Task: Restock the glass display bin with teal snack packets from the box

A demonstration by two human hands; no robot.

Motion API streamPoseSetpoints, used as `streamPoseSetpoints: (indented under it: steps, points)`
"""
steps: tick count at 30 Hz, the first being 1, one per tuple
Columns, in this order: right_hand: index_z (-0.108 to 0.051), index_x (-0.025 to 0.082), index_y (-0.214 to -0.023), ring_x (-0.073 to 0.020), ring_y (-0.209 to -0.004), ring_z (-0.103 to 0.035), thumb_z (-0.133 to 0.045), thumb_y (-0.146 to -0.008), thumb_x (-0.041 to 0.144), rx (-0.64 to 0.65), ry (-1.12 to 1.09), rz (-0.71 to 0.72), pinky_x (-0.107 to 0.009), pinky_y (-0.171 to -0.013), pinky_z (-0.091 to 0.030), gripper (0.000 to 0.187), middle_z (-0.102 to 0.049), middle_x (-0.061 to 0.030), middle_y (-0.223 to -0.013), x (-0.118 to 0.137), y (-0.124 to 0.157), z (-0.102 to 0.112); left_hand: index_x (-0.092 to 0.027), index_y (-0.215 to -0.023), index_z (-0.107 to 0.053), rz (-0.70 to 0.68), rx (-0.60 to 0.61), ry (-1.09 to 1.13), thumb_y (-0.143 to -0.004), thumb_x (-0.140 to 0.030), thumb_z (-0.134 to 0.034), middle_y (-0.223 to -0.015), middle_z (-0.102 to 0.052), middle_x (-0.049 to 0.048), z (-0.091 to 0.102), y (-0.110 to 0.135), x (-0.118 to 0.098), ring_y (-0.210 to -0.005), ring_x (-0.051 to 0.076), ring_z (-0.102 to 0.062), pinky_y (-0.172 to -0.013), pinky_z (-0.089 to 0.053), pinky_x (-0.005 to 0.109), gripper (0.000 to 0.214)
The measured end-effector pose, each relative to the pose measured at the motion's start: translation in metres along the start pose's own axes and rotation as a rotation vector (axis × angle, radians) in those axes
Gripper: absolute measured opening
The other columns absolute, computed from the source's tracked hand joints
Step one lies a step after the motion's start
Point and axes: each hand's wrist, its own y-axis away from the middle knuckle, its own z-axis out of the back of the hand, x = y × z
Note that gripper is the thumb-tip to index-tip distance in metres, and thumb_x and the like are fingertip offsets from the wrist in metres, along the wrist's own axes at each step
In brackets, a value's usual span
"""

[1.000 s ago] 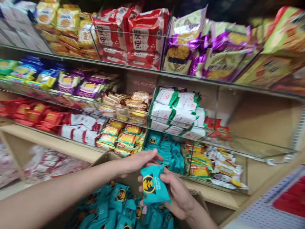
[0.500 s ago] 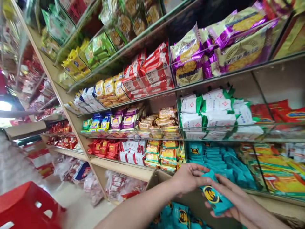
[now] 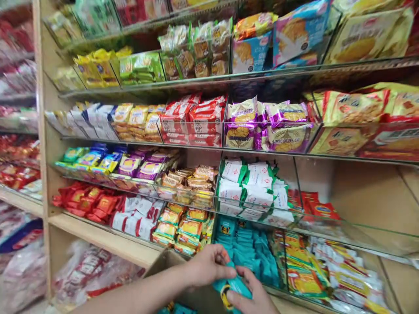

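Note:
A teal snack packet (image 3: pixel 240 286) with a round yellow and black emblem is held between my hands at the bottom of the view. The fingers of my left hand (image 3: pixel 209 265) are closed on its upper end. Lower down, my right hand (image 3: pixel 253 294) grips the packet's side, thumb across the front. Below my hands stands an open cardboard box (image 3: pixel 165 265), with more teal packets (image 3: pixel 183 308) partly visible inside. Just beyond my hands, a row of matching teal packets (image 3: pixel 250 244) fills a lower shelf compartment.
Tilted shelves with clear glass fronts (image 3: pixel 183 200) hold snack packs in divided compartments. White and green packs (image 3: pixel 258 179) sit above the teal row, and yellow packs (image 3: pixel 304 272) lie to its right. Plastic bags of goods (image 3: pixel 94 266) occupy the space under the left shelves.
The view has swung to the right and levelled, so the red stool has left the picture. Both hands still hold the teal packet, now lower in the view.

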Motion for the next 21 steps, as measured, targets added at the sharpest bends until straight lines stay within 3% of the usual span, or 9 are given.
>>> streamPoseSetpoints:
  steps: [4,8,11,13,17,21]
  points:
    - [-0.045,0.017,-0.093,-0.0139,-0.057,-0.053,-0.071,-0.053,0.044,-0.021,-0.07,-0.08,-0.032,-0.045,-0.049,0.055,-0.057,-0.0011,-0.073,0.012,0.003,0.004,-0.015,-0.068,-0.045,-0.072,-0.033,-0.018,-0.054,-0.043,-0.069,-0.048,-0.039,-0.01,0.002,-0.001,-0.007,-0.041,0.002,-0.03,-0.039,-0.021,0.017,0.04]
    - [-0.046,0.016,-0.091,-0.0102,-0.053,-0.049,-0.068,-0.059,0.042,-0.086,-0.029,-0.015,-0.026,-0.043,-0.048,0.047,-0.057,0.0013,-0.066,0.018,0.003,0.008,-0.016,-0.074,-0.043,-0.049,-0.03,0.073,-0.058,-0.045,-0.065,-0.048,-0.04,-0.0106,0.001,-0.002,-0.006,-0.039,0.002,-0.032,-0.037,-0.023,0.016,0.04]
    - [-0.045,0.017,-0.094,-0.0104,-0.054,-0.05,-0.068,-0.061,0.039,-0.136,-0.052,0.023,-0.024,-0.042,-0.047,0.045,-0.058,0.002,-0.066,0.021,0.006,0.006,-0.017,-0.087,-0.046,-0.002,0.028,0.127,-0.058,-0.042,-0.067,-0.057,-0.049,-0.0079,-0.001,0.0,-0.009,-0.041,0.003,-0.039,-0.037,-0.025,0.015,0.043]
    - [-0.045,0.019,-0.093,-0.0116,-0.06,-0.054,-0.068,-0.062,0.037,-0.155,-0.109,0.051,-0.023,-0.045,-0.048,0.042,-0.059,0.0014,-0.071,0.024,0.008,0.005,-0.016,-0.081,-0.047,0.015,0.004,0.18,-0.056,-0.039,-0.069,-0.056,-0.049,-0.0075,-0.001,0.001,-0.012,-0.04,0.002,-0.038,-0.038,-0.025,0.015,0.04]
    - [-0.047,0.019,-0.085,-0.01,-0.059,-0.056,-0.067,-0.064,0.033,-0.151,-0.182,0.082,-0.021,-0.046,-0.046,0.032,-0.06,0.0035,-0.074,0.03,0.009,0.009,-0.017,-0.074,-0.044,0.014,-0.085,0.337,-0.056,-0.033,-0.071,-0.06,-0.051,-0.0065,-0.002,0.001,-0.015,-0.051,0.006,-0.05,-0.051,-0.042,0.021,0.036]
    - [-0.047,0.018,-0.081,-0.0058,-0.044,-0.051,-0.067,-0.065,0.032,-0.194,-0.131,0.062,-0.018,-0.041,-0.041,0.029,-0.055,0.0077,-0.061,0.03,0.007,0.018,-0.018,-0.078,-0.044,0.025,-0.091,0.34,-0.062,-0.035,-0.067,-0.059,-0.05,-0.0067,-0.003,-0.001,-0.015,-0.05,0.006,-0.051,-0.052,-0.044,0.022,0.033]
